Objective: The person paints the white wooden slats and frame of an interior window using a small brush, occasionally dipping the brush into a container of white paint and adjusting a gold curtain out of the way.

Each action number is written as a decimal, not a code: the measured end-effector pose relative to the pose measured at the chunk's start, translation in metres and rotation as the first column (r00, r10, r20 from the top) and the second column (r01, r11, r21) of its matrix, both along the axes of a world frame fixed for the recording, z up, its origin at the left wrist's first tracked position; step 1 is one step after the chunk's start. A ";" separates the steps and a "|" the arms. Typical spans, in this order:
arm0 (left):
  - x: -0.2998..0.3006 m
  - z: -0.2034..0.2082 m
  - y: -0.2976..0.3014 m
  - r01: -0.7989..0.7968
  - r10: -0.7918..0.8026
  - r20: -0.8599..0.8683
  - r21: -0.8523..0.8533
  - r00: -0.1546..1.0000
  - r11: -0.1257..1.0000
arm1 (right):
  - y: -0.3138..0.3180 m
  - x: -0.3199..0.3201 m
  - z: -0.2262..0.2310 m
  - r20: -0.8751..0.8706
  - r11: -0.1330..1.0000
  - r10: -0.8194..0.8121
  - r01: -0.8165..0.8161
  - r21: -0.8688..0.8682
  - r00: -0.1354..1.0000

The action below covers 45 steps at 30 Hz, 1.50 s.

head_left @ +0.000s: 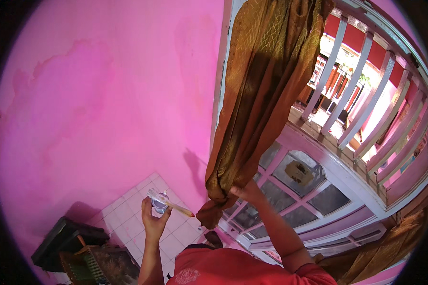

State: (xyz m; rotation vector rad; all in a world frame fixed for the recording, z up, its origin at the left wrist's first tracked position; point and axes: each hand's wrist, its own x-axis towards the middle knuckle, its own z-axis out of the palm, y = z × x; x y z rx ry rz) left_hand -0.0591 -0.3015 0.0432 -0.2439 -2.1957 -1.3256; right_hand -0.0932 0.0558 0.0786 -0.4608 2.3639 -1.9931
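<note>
My left hand (154, 219) is wrapped round a small, light-coloured cup (160, 208) at waist height, above the tiled floor. Across the cup's top lies a paintbrush (179, 208), its pale bristles toward the upper left and its wooden handle sticking out to the right. With its fingers closed, my right hand (250, 193) grips a brown-gold curtain (266, 99) near its gathered lower part; the cloth hides some of the fingers. The curtain hangs in long folds at the corner between the pink wall (104, 95) and the window.
White bars (335, 66) and a pink-and-white panelled frame with glass panes (292, 173) stand to the right. Another brown curtain (380, 247) hangs at the lower right. A black case-like object (69, 242) and a wooden item (111, 266) sit at lower left, by the white tiles (133, 204).
</note>
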 end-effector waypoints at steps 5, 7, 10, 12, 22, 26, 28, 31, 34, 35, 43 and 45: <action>0.000 -0.005 -0.001 -0.022 0.022 0.005 -0.012 1.000 1.000 | -0.010 -0.018 0.028 -0.194 0.997 -0.077 0.072 -0.033 0.978; -0.002 -0.007 -0.001 -0.008 0.008 0.012 -0.015 1.000 1.000 | -0.025 -0.021 0.042 -0.154 0.995 -0.100 0.097 -0.025 0.983; 0.001 -0.011 -0.004 -0.043 0.043 0.004 -0.014 0.999 0.999 | -0.061 -0.022 0.094 0.057 0.985 -0.161 0.157 0.070 0.985; 0.006 -0.004 -0.005 -0.044 0.044 0.032 -0.018 0.999 0.999 | -0.079 -0.030 0.108 0.215 0.967 -0.232 0.201 0.158 0.949; 0.015 -0.013 -0.022 -0.109 0.102 0.117 0.052 0.988 0.993 | -0.138 -0.116 0.149 -0.319 0.956 -0.212 0.264 0.128 0.924; 0.016 -0.030 -0.034 -0.175 0.168 0.101 0.059 0.981 0.983 | -0.152 -0.141 0.199 -0.032 0.895 -0.251 0.245 0.374 0.967; 0.017 -0.030 -0.035 -0.162 0.155 0.128 0.048 0.980 0.986 | -0.153 -0.170 0.205 0.031 0.886 -0.299 0.266 0.379 0.954; 0.011 -0.053 -0.040 -0.193 0.188 0.140 0.028 0.972 0.981 | -0.154 -0.220 0.200 -0.061 0.932 -0.241 0.249 0.264 0.969; 0.010 -0.073 -0.046 -0.212 0.203 0.157 0.039 0.966 0.977 | -0.156 -0.249 0.202 0.033 0.963 -0.239 0.232 0.134 0.971; 0.008 -0.075 -0.046 -0.207 0.197 0.173 0.042 0.965 0.977 | -0.154 -0.257 0.204 0.017 0.961 -0.256 0.252 0.115 0.967; 0.003 -0.074 -0.043 -0.205 0.190 0.153 0.091 0.970 0.975 | -0.136 -0.288 0.209 0.057 0.892 -0.439 0.428 0.146 0.896; 0.002 -0.076 -0.042 -0.198 0.189 0.142 0.057 0.972 0.978 | -0.129 -0.290 0.209 0.133 0.908 -0.411 0.417 -0.026 0.902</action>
